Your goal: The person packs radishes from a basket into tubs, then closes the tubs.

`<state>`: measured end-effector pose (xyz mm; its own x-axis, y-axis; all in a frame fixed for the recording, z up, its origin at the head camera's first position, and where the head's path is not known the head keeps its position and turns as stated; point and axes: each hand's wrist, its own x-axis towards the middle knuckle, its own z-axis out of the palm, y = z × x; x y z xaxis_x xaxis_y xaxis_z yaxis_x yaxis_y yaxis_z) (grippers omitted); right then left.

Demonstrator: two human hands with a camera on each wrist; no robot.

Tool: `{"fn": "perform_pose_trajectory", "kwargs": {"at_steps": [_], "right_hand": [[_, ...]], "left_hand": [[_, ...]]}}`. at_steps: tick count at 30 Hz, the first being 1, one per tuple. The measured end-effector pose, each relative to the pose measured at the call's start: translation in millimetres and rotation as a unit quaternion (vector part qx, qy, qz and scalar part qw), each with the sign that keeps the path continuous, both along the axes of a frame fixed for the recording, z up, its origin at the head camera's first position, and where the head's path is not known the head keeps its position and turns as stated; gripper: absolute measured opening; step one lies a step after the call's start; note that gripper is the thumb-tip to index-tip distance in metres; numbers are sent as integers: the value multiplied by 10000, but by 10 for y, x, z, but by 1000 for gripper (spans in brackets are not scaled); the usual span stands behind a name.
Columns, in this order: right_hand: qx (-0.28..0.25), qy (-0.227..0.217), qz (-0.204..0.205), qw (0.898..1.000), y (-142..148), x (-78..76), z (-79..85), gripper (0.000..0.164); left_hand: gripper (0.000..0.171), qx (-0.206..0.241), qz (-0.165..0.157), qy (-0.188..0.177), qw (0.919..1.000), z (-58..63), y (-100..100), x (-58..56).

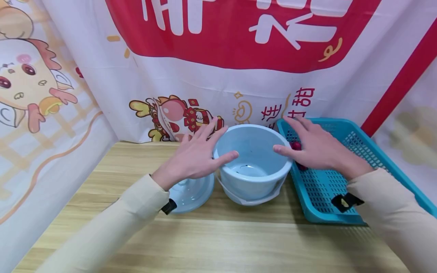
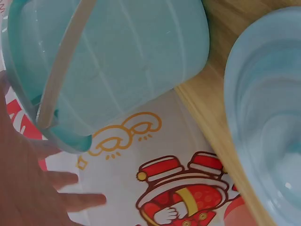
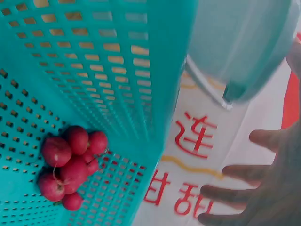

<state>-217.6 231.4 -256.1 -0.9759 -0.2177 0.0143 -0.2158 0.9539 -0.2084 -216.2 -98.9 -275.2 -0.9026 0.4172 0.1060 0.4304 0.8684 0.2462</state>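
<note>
Standing between 2 widely spread hands, a light blue bucket (image 1: 254,185) is upright on the wooden table (image 1: 211,242).
Its mouth faces up, and its pale handle (image 2: 66,61) hangs down along the outer wall. The left hand (image 1: 201,153) is at the left side of the rim, the right hand (image 1: 315,148) is near the right side; both are wide, with fingers straight and apart, and I cannot tell if the left thumb touches the rim. Just to the left of the bucket lies a light blue lid (image 1: 192,195), partly covered by the left hand in the head view. On the right is a teal basket (image 1: 324,182), with red radishes (image 3: 70,165) grouped inside. Behind, a printed white cloth (image 1: 119,76) hangs.
</note>
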Motion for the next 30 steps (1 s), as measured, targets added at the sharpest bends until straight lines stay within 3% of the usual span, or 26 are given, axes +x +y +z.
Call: {"fn": "perform_pose_trajectory", "kwargs": {"at_steps": [5,10,18,24,30], "right_hand": [[-681,-48,-105,9976,213,-148,-21,110],[-1495,-123,-238,9884,478,-298,-164,100],[-2966,-530,-466,9524,781,-425,-383,84],[-3360,-936,-704,9345,928,-485,-522,81],[-3251,-1223,-791,9344,1058,-570,-655,69]], "left_hand": [[88,621,-363,6,9974,-105,7,-40],[86,1339,-667,-136,9887,-208,43,-81],[80,2346,-756,-358,9685,-347,102,-95],[78,2708,-683,-335,9596,-407,124,-96],[78,2745,-655,-333,9588,-421,130,-102]]}}
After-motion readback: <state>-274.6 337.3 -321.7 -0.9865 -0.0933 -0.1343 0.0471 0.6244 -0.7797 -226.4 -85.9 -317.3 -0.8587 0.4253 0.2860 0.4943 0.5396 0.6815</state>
